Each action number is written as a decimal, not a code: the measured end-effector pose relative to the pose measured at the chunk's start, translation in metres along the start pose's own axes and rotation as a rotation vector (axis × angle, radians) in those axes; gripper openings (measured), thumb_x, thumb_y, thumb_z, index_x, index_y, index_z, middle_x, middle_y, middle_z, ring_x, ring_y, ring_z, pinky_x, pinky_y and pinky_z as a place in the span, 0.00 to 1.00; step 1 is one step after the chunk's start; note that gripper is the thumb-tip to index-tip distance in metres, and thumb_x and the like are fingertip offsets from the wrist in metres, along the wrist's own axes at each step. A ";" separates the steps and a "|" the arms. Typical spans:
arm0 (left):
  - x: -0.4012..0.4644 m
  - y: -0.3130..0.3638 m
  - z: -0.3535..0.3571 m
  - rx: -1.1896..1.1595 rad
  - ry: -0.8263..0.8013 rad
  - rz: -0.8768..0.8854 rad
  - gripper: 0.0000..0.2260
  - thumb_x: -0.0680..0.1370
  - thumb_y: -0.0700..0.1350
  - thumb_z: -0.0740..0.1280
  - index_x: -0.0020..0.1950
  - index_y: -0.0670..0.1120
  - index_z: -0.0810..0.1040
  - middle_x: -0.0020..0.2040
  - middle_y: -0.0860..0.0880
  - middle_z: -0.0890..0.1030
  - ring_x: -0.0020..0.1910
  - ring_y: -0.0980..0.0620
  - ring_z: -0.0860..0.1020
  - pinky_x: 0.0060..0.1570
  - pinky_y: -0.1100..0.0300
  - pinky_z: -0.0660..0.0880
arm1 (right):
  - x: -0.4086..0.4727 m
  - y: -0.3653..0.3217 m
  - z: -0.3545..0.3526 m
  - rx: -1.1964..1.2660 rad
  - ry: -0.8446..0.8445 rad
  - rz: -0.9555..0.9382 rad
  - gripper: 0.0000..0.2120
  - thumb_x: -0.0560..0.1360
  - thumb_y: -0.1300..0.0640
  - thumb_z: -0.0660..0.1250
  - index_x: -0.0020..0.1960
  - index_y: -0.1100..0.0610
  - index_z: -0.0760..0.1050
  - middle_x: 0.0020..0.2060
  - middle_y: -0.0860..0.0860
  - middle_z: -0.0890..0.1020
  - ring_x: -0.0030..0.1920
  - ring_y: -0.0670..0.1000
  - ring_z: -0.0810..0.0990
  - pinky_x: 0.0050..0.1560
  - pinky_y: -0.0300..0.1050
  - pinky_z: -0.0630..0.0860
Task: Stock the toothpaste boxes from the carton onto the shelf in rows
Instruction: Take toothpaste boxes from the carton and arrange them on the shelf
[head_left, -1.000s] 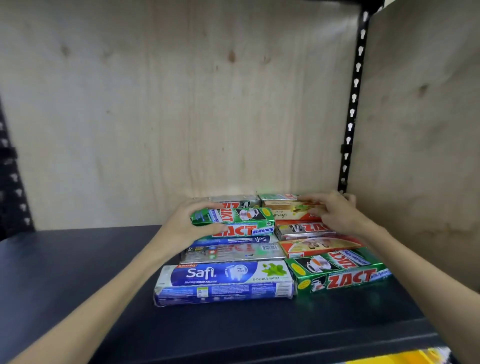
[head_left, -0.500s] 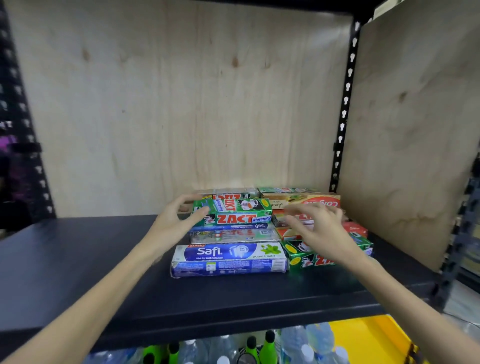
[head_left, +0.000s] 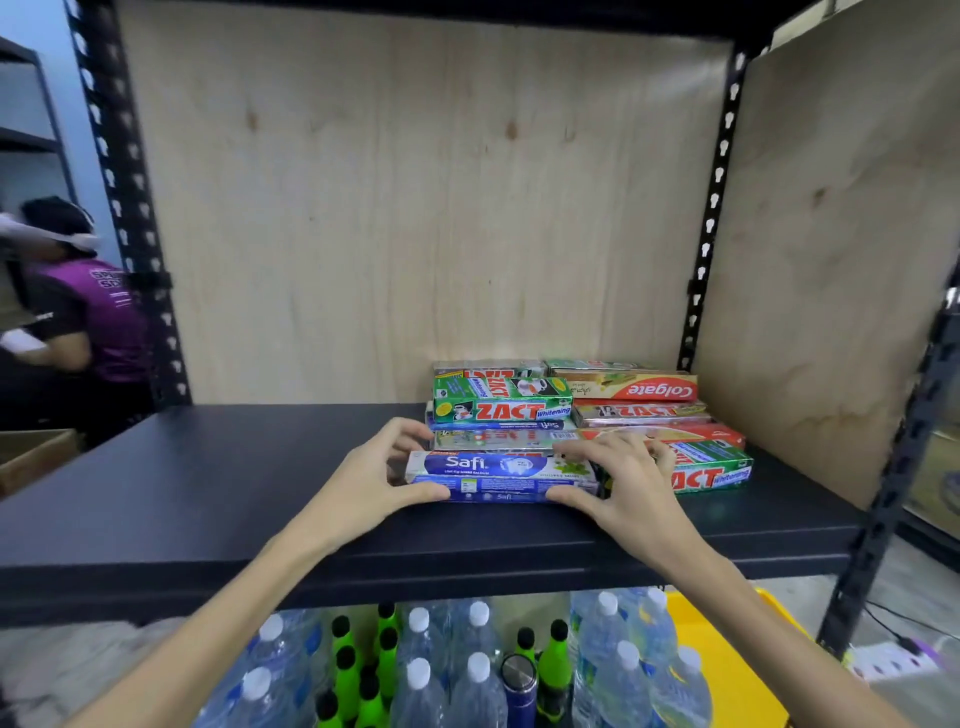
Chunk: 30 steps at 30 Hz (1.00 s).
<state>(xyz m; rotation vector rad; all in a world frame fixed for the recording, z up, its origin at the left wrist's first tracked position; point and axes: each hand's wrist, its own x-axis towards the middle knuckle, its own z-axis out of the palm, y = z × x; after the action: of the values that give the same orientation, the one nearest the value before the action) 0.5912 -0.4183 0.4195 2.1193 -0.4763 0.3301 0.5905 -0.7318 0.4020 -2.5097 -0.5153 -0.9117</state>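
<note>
While both hands meet on the black shelf (head_left: 208, 483), the blue-and-white Safi toothpaste box (head_left: 498, 475) lies lengthwise between them at the front of the left row. The left hand (head_left: 374, 480) cups the box's left end, thumb along the front face and fingers curled over the top. The right hand (head_left: 618, 480) covers the right end, thumb at the front edge, fingers spread across the top and reaching the green Zact box (head_left: 711, 470) just beside it. Behind the Safi box sit more boxes, a green Zact whitening box (head_left: 501, 405) stacked on top. A red Colgate box (head_left: 631, 387) lies at the back of the right row, near the plywood back panel (head_left: 415, 208).
</note>
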 end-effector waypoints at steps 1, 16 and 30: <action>-0.001 0.000 -0.001 0.003 0.002 0.001 0.24 0.69 0.50 0.80 0.61 0.55 0.74 0.52 0.55 0.81 0.51 0.65 0.79 0.46 0.73 0.73 | 0.001 -0.002 0.000 -0.005 -0.013 0.008 0.29 0.68 0.24 0.62 0.63 0.38 0.78 0.51 0.36 0.76 0.62 0.44 0.70 0.61 0.46 0.52; -0.036 -0.041 -0.083 0.182 -0.032 0.073 0.17 0.73 0.55 0.76 0.61 0.59 0.79 0.58 0.59 0.79 0.59 0.58 0.79 0.54 0.60 0.77 | 0.017 -0.072 0.042 0.095 -0.149 -0.130 0.26 0.76 0.32 0.64 0.71 0.40 0.72 0.58 0.40 0.73 0.61 0.45 0.68 0.63 0.48 0.63; -0.021 -0.153 -0.231 0.573 0.163 -0.086 0.16 0.75 0.46 0.75 0.63 0.52 0.80 0.56 0.53 0.79 0.58 0.54 0.75 0.58 0.63 0.68 | 0.142 -0.204 0.181 0.160 -0.410 -0.100 0.35 0.75 0.34 0.68 0.73 0.54 0.70 0.66 0.55 0.76 0.67 0.57 0.74 0.67 0.52 0.71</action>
<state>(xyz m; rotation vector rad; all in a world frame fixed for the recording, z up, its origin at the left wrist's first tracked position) 0.6300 -0.1432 0.4262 2.6268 -0.2048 0.6438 0.6892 -0.4413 0.4234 -2.5425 -0.8125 -0.3645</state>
